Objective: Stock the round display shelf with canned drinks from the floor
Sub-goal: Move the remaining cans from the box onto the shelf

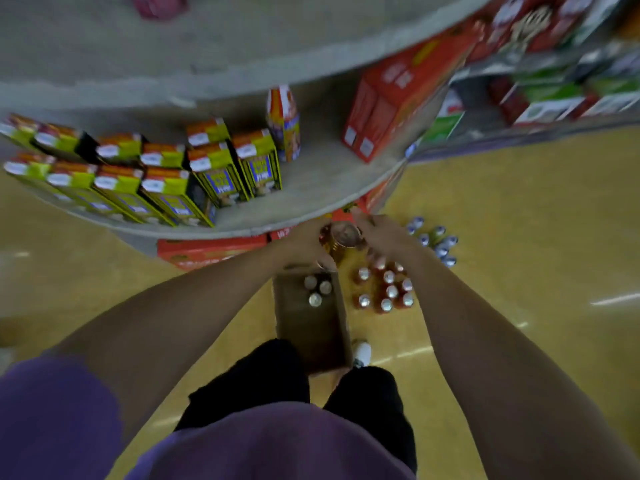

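Both hands, left hand [304, 242] and right hand [384, 233], curl around gold cans [341, 239] held just below the round shelf [311, 188] rim, above the floor box [311, 323] and red cans [386, 289]; likely rigid, weighty, slick-walled, so grip mid-body.

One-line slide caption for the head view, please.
Both hands, left hand and right hand, hold a gold can just below the round shelf.

Purple short-sleeved shirt [277, 441], black trousers [374, 396] (knees visible), white shoe [362, 353], bare forearms
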{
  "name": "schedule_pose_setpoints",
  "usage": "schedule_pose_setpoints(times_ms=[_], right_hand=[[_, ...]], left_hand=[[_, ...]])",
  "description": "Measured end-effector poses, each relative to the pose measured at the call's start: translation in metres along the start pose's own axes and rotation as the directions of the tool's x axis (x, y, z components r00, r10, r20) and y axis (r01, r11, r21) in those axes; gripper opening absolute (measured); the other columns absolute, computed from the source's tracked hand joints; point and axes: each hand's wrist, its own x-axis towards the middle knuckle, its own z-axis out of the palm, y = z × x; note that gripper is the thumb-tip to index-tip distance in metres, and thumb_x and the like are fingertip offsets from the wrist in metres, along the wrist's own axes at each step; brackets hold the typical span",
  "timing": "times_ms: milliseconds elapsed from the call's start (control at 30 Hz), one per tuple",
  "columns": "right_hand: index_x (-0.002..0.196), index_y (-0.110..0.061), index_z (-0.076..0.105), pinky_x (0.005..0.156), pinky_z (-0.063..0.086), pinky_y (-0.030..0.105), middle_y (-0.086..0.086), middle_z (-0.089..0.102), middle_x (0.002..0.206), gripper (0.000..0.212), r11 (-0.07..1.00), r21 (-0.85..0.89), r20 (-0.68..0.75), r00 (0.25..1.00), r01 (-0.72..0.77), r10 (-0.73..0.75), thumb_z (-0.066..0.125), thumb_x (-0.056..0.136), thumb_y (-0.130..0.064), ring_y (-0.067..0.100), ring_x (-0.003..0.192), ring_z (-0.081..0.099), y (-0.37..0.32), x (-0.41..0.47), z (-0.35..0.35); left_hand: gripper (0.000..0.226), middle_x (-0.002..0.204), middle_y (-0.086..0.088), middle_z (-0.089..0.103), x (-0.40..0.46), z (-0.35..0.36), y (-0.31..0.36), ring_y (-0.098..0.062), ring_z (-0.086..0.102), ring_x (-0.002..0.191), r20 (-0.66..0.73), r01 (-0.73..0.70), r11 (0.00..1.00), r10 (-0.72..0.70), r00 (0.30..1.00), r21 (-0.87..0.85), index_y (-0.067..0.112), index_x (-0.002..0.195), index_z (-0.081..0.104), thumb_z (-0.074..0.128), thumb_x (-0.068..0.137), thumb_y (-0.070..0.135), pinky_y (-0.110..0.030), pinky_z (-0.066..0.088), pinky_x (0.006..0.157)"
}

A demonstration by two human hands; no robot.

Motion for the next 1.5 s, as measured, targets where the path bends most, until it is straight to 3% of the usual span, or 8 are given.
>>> schedule_pose_setpoints(times_ms=[100, 233, 500, 667, 800, 1100, 1300, 1500], right_hand=[[0.115, -0.002, 0.055, 0.051, 0.054, 0.033, 0.014, 0.070, 0.077, 0.040, 1.000, -0.005, -0.008, 1.000, -0.001, 0.001, 0.038, 0.103, -0.036, 0.024, 0.051, 0.063, -0.025, -0.023, -0.033], [0.105, -0.004, 0.064, 0.065, 0.060, 0.041, 0.024, 0.070, 0.093, 0.015, 0.994, -0.087, 0.028, 0.998, 0.067, -0.065, 0.057, 0.092, -0.006, 0.026, 0.061, 0.067, -0.061, -0.047, -0.068], [0.110, -0.014, 0.058, 0.071, 0.061, 0.044, 0.011, 0.069, 0.093, 0.041, 0.945, -0.115, 0.059, 0.952, 0.304, -0.299, 0.080, 0.076, -0.016, 0.026, 0.077, 0.070, -0.143, -0.074, -0.114], [0.114, -0.021, 0.060, 0.073, 0.061, 0.041, 0.004, 0.072, 0.098, 0.070, 0.871, -0.111, -0.012, 0.876, 0.478, -0.482, 0.089, 0.056, -0.050, 0.021, 0.082, 0.071, -0.175, -0.067, -0.131], [0.116, -0.025, 0.057, 0.064, 0.049, 0.025, -0.004, 0.066, 0.091, 0.065, 0.796, -0.178, -0.114, 0.792, 0.578, -0.600, 0.087, 0.063, -0.047, 0.014, 0.080, 0.065, -0.190, -0.061, -0.138], [0.112, -0.020, 0.056, 0.072, 0.052, 0.031, -0.004, 0.067, 0.094, 0.061, 0.729, -0.196, -0.109, 0.724, 0.656, -0.681, 0.083, 0.068, -0.053, 0.015, 0.084, 0.064, -0.221, -0.047, -0.132], [0.107, -0.021, 0.057, 0.061, 0.047, 0.023, -0.010, 0.064, 0.087, 0.060, 0.711, -0.136, -0.089, 0.706, 0.690, -0.702, 0.085, 0.065, -0.051, 0.008, 0.078, 0.062, -0.249, -0.042, -0.104], [0.111, -0.020, 0.057, 0.070, 0.051, 0.031, -0.008, 0.061, 0.088, 0.066, 0.736, -0.154, -0.043, 0.740, 0.659, -0.671, 0.087, 0.062, -0.051, 0.013, 0.082, 0.061, -0.280, -0.021, -0.054]], left_hand=[[0.066, 0.103, 0.006, 0.061, -0.017, -0.045, 0.044, -0.012, 0.056, 0.095, -0.049, -0.032, 0.997, 0.035, 0.998, 0.070, 0.022, 0.102, 0.057, 0.097, 0.049, 0.027, -0.025, 0.041, 0.066], [0.063, 0.107, 0.004, 0.065, -0.037, -0.094, 0.091, -0.015, 0.061, 0.098, -0.063, -0.080, 0.996, 0.082, 0.995, 0.038, 0.023, 0.104, 0.058, 0.095, 0.053, 0.023, -0.032, 0.052, 0.081], [0.071, 0.096, 0.004, 0.074, -0.069, -0.162, 0.156, -0.021, 0.072, 0.085, -0.271, -0.163, 0.980, 0.127, 0.954, -0.114, 0.023, 0.107, 0.067, 0.094, 0.041, 0.024, -0.045, 0.060, 0.074], [0.069, 0.105, -0.003, 0.072, -0.084, -0.191, 0.193, -0.017, 0.068, 0.095, -0.365, -0.239, 0.938, 0.137, 0.921, -0.252, 0.015, 0.117, 0.059, 0.084, 0.057, -0.009, -0.032, 0.057, 0.078], [0.065, 0.112, -0.005, 0.070, -0.086, -0.204, 0.207, -0.023, 0.066, 0.106, -0.397, -0.251, 0.893, 0.090, 0.913, -0.374, 0.023, 0.120, 0.058, 0.079, 0.065, -0.005, -0.043, 0.057, 0.089], [0.036, 0.104, 0.002, 0.074, -0.097, -0.225, 0.221, -0.015, 0.070, 0.100, -0.517, -0.285, 0.867, 0.038, 0.855, -0.408, 0.028, 0.106, 0.066, 0.083, 0.075, 0.033, -0.040, 0.057, 0.090], [0.065, 0.104, -0.005, 0.072, -0.113, -0.263, 0.195, -0.018, 0.069, 0.099, -0.612, -0.215, 0.923, -0.028, 0.790, -0.319, 0.016, 0.106, 0.065, 0.094, 0.052, 0.039, -0.039, 0.059, 0.085], [0.056, 0.103, -0.005, 0.074, -0.136, -0.307, 0.148, -0.020, 0.070, 0.099, -0.519, -0.170, 0.945, 0.001, 0.855, -0.279, 0.007, 0.106, 0.067, 0.093, 0.059, 0.021, -0.038, 0.059, 0.084]])
